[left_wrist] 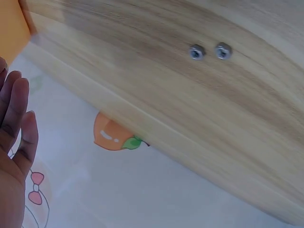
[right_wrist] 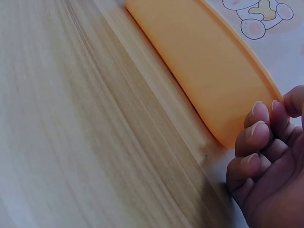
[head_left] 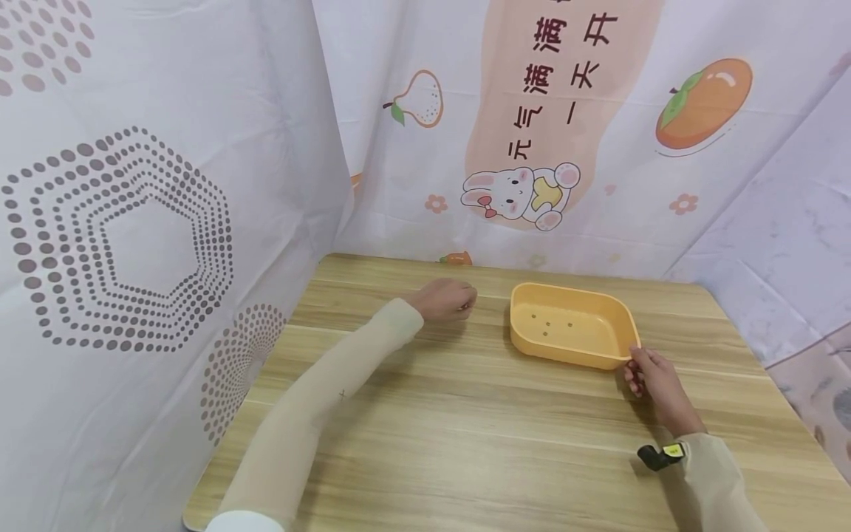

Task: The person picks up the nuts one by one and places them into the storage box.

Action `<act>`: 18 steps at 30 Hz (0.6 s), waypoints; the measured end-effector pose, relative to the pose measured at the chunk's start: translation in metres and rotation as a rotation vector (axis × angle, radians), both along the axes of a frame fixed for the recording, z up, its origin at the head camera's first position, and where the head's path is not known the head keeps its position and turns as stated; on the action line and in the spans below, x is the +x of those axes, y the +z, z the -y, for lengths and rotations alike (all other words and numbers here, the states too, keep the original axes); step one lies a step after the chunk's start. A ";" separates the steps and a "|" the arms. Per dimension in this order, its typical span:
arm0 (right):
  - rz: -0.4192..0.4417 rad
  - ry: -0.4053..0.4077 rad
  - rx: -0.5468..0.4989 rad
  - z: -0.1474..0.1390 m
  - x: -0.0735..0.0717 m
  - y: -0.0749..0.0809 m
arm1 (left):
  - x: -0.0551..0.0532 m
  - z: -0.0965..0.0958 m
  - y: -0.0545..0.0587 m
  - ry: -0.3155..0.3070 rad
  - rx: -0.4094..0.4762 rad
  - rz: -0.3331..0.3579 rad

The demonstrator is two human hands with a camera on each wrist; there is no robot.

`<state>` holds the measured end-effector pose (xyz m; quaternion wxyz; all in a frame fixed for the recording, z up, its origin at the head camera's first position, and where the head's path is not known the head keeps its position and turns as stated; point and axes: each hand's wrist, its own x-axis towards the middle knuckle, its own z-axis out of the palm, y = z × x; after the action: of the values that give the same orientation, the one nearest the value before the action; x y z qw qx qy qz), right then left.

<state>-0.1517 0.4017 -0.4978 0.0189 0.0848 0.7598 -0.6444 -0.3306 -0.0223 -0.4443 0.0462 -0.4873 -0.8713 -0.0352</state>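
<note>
A shallow yellow-orange plastic tray (head_left: 578, 359) sits on the table with several small metal nuts (head_left: 548, 324) on its floor. My right hand (head_left: 658, 388) pinches the tray's near right corner; in the right wrist view the thumb and forefinger meet at the rim, other fingers (right_wrist: 249, 164) curled below. To the left of the tray, apart from it, my left hand (head_left: 444, 298) hovers with fingers bent downward. Its thumb and forefinger tips are cut off in the left wrist view, so anything between them is hidden. Two metal nuts (left_wrist: 210, 51) lie on the wood near that hand.
The wooden table (head_left: 465, 428) ends at the back against a printed white cloth (head_left: 399, 185). Another patterned cloth (head_left: 266, 148) hangs along the left side. A small black device (head_left: 658, 457) with a yellow label is fixed at the right wrist.
</note>
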 end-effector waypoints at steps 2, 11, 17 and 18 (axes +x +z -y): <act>-0.002 0.001 0.002 0.000 0.000 0.000 | 0.000 -0.003 0.000 0.002 -0.009 -0.001; -0.009 0.004 -0.017 0.001 0.000 -0.001 | 0.004 -0.015 0.008 -0.011 -0.014 0.007; 0.000 -0.005 -0.038 0.000 -0.001 0.000 | 0.008 -0.022 0.013 -0.020 -0.024 0.014; 0.000 -0.007 -0.037 0.000 -0.001 0.000 | 0.009 -0.023 0.014 -0.018 -0.026 0.021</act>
<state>-0.1523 0.4012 -0.4982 0.0184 0.0871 0.7473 -0.6584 -0.3218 0.0010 -0.4305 0.0306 -0.4953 -0.8677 -0.0293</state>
